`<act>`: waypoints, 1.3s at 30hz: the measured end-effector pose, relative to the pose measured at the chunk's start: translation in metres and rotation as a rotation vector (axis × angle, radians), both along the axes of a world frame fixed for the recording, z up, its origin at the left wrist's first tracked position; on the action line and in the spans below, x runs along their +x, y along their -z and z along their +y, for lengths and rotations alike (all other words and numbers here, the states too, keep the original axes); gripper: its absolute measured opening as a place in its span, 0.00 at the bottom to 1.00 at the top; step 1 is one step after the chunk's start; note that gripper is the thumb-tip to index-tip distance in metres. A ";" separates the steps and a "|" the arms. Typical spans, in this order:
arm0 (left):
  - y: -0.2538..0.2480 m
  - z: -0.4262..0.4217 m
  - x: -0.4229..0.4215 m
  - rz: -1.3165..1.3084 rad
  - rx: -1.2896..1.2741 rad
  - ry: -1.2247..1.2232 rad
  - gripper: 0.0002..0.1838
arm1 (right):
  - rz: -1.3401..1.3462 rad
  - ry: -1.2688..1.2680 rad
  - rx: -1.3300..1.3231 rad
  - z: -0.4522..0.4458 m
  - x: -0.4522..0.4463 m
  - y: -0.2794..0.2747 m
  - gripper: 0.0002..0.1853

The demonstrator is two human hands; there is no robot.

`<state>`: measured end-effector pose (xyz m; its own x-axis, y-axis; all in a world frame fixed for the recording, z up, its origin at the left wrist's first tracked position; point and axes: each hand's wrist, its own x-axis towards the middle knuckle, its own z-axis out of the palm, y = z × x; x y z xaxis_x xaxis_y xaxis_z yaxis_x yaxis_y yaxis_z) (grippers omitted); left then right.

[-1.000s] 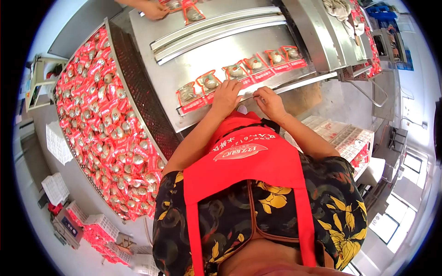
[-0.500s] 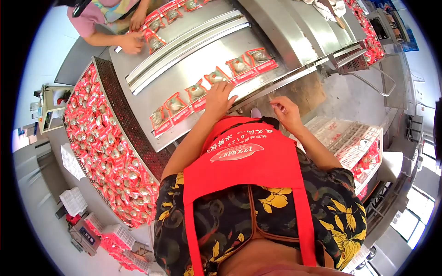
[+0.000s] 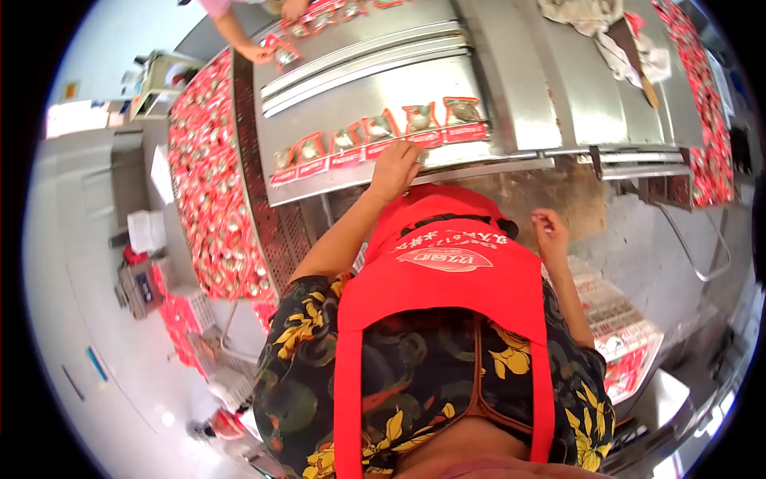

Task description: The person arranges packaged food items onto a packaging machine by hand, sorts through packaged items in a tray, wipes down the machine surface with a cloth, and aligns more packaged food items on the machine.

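Note:
My left hand [image 3: 396, 169] is at the front edge of the metal table [image 3: 307, 188], touching or just over the red lower edges of the packets. Its fingers are bent together; whatever lies under them is hidden. Before it runs a row of clear-and-red packets, one of them at the right end [image 3: 463, 112], each with a greyish roundish item inside. Away from the table, to the right, my right hand [image 3: 550, 233] hangs in the air with curled fingers, and no object shows in it.
Left of the table, a perforated-sided bin [image 3: 211, 191] is heaped with similar packets. Across the metal rails [image 3: 367, 68], a co-worker's hand [image 3: 257, 54] touches a packet. Cloths [image 3: 586, 16] and a wooden-handled tool [image 3: 650, 94] lie at upper right. White crates [image 3: 614, 319] stand at lower right.
The view has turned, so the table now looks more level. My left hand has gone from spread fingers over the packets to bent fingers at their lower edge. My right hand is farther from it.

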<state>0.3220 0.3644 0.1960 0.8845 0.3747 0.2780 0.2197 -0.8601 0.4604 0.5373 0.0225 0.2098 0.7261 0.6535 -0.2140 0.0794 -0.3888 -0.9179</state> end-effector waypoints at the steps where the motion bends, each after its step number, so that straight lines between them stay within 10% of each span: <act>1: -0.001 -0.001 -0.012 0.013 0.010 -0.025 0.17 | 0.018 0.006 -0.014 -0.004 0.005 0.001 0.05; 7: 0.008 0.028 -0.070 0.023 0.101 -0.549 0.17 | 0.045 0.032 -0.008 -0.006 0.018 0.009 0.05; 12: 0.037 0.047 -0.091 -0.029 0.009 -0.582 0.03 | -0.039 -0.018 -0.092 0.002 0.003 -0.002 0.04; 22: 0.036 0.057 -0.150 -0.084 0.166 -0.646 0.21 | -0.022 -0.141 -0.247 0.021 -0.019 -0.020 0.05; 32: 0.045 0.080 -0.165 -0.105 0.071 -0.668 0.06 | -0.234 -0.216 -0.288 0.032 0.023 -0.072 0.06; 39: 0.032 0.027 -0.146 0.044 0.090 -0.862 0.18 | -0.690 -0.135 -0.025 0.015 0.103 -0.109 0.12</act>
